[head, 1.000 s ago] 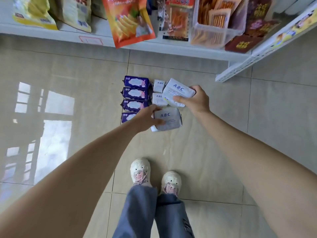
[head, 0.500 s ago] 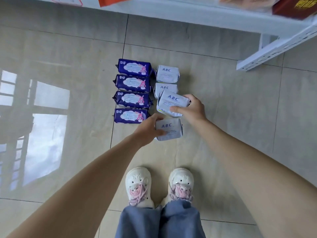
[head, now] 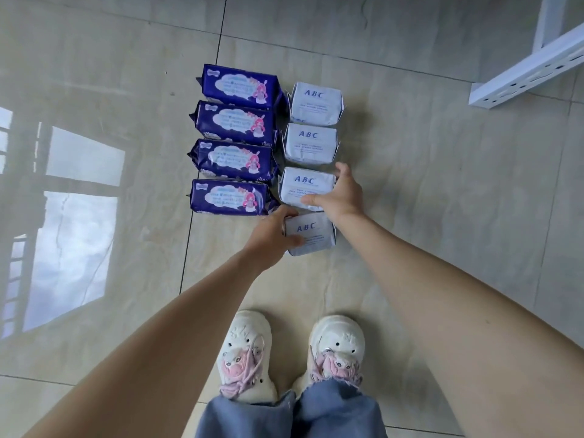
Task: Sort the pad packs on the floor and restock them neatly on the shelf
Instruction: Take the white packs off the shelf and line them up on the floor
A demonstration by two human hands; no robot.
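Third ABC pack [head: 306,188] now lowered into column

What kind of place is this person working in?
Probably a small shop aisle. Two sorted columns of retail goods lie on a glossy tiled floor: purple pad packs and white ABC packs. A white perforated shelf rail shows at the upper right.
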